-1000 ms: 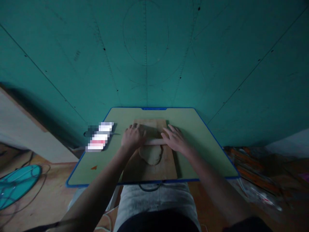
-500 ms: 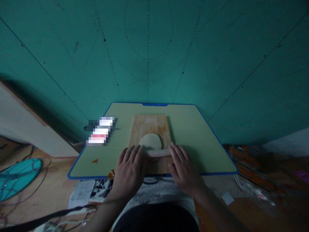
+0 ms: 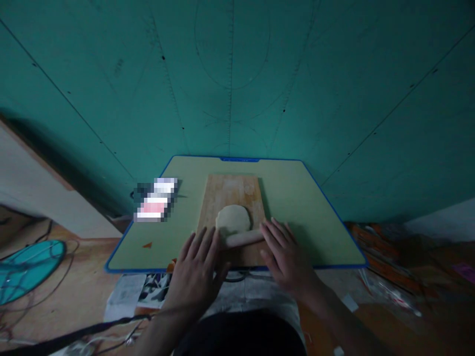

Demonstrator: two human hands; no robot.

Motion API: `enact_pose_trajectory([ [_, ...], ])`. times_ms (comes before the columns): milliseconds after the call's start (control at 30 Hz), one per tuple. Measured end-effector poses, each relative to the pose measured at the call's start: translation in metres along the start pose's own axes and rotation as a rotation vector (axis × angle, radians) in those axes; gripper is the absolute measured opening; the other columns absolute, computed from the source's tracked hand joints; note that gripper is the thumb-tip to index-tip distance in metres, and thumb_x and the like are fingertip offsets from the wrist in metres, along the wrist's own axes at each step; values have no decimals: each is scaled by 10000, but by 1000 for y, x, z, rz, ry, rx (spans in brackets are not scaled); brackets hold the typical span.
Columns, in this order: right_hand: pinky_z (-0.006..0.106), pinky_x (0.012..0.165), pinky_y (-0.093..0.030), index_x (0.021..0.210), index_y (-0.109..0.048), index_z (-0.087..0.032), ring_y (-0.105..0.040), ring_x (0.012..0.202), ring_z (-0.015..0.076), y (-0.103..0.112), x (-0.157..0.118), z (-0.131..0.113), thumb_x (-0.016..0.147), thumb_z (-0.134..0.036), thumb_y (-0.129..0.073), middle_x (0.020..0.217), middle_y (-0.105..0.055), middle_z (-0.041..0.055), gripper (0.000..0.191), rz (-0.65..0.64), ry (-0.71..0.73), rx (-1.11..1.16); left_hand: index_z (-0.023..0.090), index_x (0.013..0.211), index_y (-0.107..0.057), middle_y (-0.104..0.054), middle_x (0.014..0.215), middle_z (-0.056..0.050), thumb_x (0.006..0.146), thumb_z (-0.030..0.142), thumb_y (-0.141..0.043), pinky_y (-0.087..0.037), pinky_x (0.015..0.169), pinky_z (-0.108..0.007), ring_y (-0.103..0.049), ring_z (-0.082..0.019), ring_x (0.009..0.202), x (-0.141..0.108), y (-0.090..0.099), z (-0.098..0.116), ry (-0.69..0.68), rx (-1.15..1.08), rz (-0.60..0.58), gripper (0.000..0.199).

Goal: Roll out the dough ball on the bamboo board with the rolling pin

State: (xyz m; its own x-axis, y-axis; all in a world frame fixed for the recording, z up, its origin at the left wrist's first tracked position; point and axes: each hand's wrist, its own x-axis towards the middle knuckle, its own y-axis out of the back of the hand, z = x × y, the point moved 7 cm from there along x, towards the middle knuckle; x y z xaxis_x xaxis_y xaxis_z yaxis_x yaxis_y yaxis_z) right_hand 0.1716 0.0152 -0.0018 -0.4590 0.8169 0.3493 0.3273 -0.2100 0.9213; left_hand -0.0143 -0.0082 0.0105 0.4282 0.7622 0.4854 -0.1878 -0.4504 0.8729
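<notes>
A pale rolling pin (image 3: 245,238) lies slantwise across the near part of a wooden board (image 3: 233,185), its left end closer to me. My left hand (image 3: 196,264) holds the pin's left end, the fingers laid forward over it and the thumb apart. At the other end, my right hand (image 3: 284,252) holds the pin with its fingers curved over the top. Just beyond the pin sits a flat round of dough (image 3: 233,219), its near edge against or under the pin. My hands cover both pin ends.
The board stands on a small pale-green table (image 3: 297,198) with a blue rim, against a green wall (image 3: 230,99). A pixelated phone-like item (image 3: 158,200) is at the table's left. Small orange scraps (image 3: 147,245) lie near the front left. Cables and a teal disc (image 3: 31,272) are on the floor.
The rolling pin has turned from nearly level to slanted, its left end coming toward me. My left hand has drawn back slightly with it; my right hand has barely shifted.
</notes>
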Motion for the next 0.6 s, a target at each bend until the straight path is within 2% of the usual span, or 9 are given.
enact_pose_trajectory([
  [133,535,1215,-181,1433,-478,-79,-311,1458,281,-5,53,12,1018,-350,-306,1508,-463,141,524,-74,-54,-7,57,1358,-486,-581,1356,-234,969,442,-441,-447,1034,-548,-492,-394,1310,33,-20,-28,103,-31,-43,549],
  [300,542,1202,-169,1431,-487,-124,-325,1455,271,-15,117,23,1031,-360,-264,1530,-430,132,515,-297,-197,8,91,1340,-488,-567,1357,-235,986,470,-399,-449,1051,-547,-470,-370,1338,58,-37,-41,63,-100,-116,527],
  [367,614,1177,-151,1392,-531,-203,-325,1453,284,-21,136,21,1034,-329,-229,1531,-442,83,485,-375,-223,27,90,1335,-476,-566,1349,-227,986,454,-404,-445,1068,-530,-470,-351,1342,57,-41,-37,37,-159,-163,509],
  [400,641,1163,-152,1374,-546,-220,-329,1449,296,-24,144,22,1034,-347,-220,1531,-445,82,487,-387,-281,35,86,1335,-467,-561,1350,-228,983,446,-414,-443,1075,-526,-464,-348,1349,55,-42,-33,29,-187,-182,506],
  [500,679,1139,-150,1348,-569,-204,-298,1456,342,-32,154,26,1018,-429,-246,1536,-425,136,514,-340,-456,13,75,1389,-408,-514,1399,-245,953,434,-487,-427,1094,-549,-410,-374,1388,47,-38,-15,3,-251,-223,570],
  [600,644,1168,-97,1401,-530,-187,-227,1483,346,-40,152,22,987,-401,-336,1561,-382,142,505,-297,-400,-27,89,1490,-283,-458,1464,-241,919,354,-545,-410,1113,-566,-355,-380,1422,41,-28,4,-44,-338,-272,682],
])
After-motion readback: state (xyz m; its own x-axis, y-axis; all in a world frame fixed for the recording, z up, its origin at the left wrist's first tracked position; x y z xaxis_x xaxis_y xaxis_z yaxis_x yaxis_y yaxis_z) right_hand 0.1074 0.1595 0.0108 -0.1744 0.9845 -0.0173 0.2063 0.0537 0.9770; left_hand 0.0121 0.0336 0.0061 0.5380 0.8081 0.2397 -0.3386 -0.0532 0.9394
